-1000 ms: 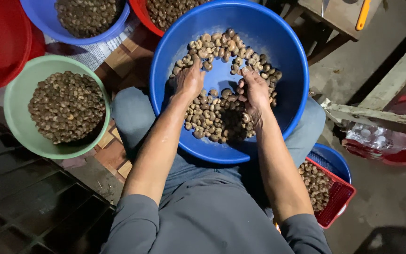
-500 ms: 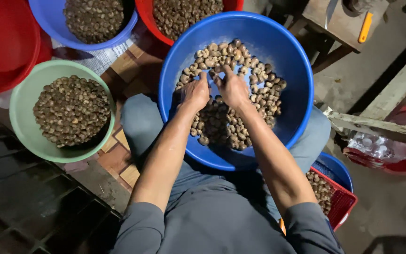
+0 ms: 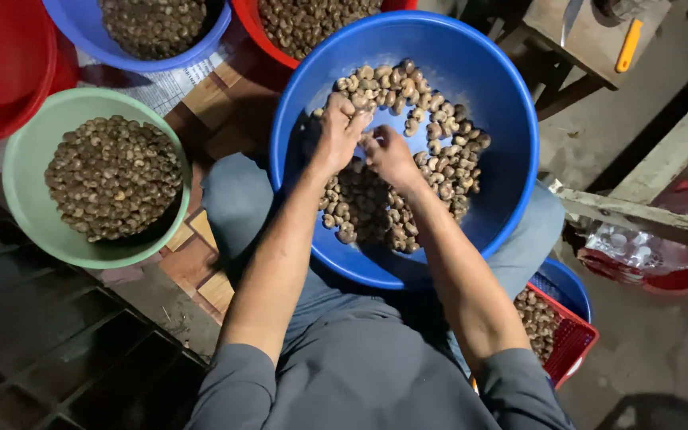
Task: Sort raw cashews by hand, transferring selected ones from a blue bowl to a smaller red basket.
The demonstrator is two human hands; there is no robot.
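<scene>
Both hands meet over the nuts (image 3: 431, 159) in the large blue basin (image 3: 503, 103). The left hand (image 3: 336, 135) and right hand (image 3: 388, 155) have fingers bunched, seemingly pinching nuts. A green bowl (image 3: 21, 159) sits left of the basin

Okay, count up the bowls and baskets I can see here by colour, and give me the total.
Blue bowls: 3, the big one on the lap, one at top left, one at lower right
Red bowls: 3, at and
Green bowl: 1
Red basket: 1
Total: 8
</scene>
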